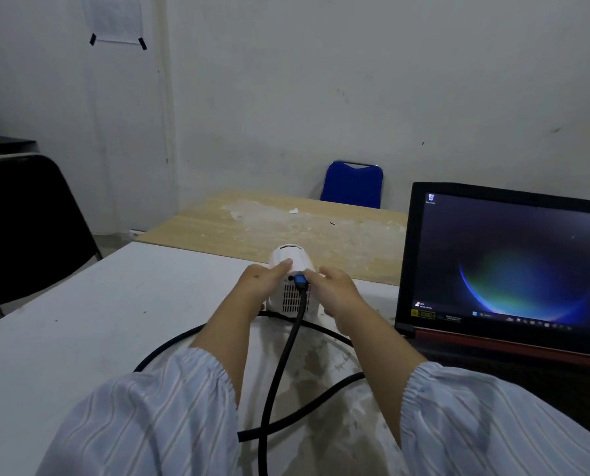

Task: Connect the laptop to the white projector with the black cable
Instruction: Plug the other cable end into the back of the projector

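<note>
A small white projector (291, 257) stands on the white table (80, 324), its vented back facing me. The black cable (288, 348) runs up to it, and its blue plug (300, 280) sits at a port above the vents. My left hand (261, 281) rests on the projector's left side with a finger along its top. My right hand (336, 286) is against the projector's right side, fingertips next to the blue plug. The open laptop (513, 266), screen lit, stands at the right. The cable's other end is out of view.
The cable loops over the table in front of me (321, 400). A wooden table (286, 225) adjoins behind, with a blue chair (352, 185) at its far side. A black chair (29, 228) stands at the left. Bare wall lies beyond.
</note>
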Tool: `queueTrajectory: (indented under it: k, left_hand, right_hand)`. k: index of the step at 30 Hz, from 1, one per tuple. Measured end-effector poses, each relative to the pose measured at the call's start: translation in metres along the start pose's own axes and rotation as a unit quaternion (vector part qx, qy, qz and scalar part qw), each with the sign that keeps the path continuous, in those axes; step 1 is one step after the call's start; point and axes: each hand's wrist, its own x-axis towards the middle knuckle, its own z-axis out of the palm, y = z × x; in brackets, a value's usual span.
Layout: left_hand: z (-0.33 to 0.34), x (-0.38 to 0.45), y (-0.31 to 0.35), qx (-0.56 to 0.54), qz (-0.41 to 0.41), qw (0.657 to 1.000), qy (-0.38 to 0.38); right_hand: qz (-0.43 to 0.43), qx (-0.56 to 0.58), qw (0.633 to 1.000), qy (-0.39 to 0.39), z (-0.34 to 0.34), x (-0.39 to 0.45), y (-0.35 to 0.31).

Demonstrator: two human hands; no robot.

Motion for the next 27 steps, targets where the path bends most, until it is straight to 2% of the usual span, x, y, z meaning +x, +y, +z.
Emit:
queueTrajectory:
  k: [3, 11, 16, 21, 27]
  left_hand:
    - [0.001, 0.001, 0.001, -0.015, -0.005, 1.0, -0.001]
    - [0.001, -0.006, -0.004, -0.024, 0.059, 0.997, -0.043]
    - [-0.001, -0.004, -0.001, -0.004, 0.074, 0.995, -0.062]
    - [0.0, 0.002, -0.01, -0.036, 0.086, 0.993, -0.076]
    - [0.005, 0.006, -0.017, -0.022, 0.122, 0.991, -0.057]
  right_hand:
    - [-0.007, 0.055, 0.998, -0.029, 0.001, -0.003, 0.005]
    - [-0.084, 0.048, 0.995, -0.028, 0.0, -0.009, 0.025]
    - [-0.092, 0.015, 0.996, -0.012, 0.0, -0.008, 0.027]
    - [-0.099, -0.017, 0.995, 0.014, -0.004, -0.01, 0.03]
    - [-0.104, -0.071, 0.992, 0.016, -0.01, -0.006, 0.027]
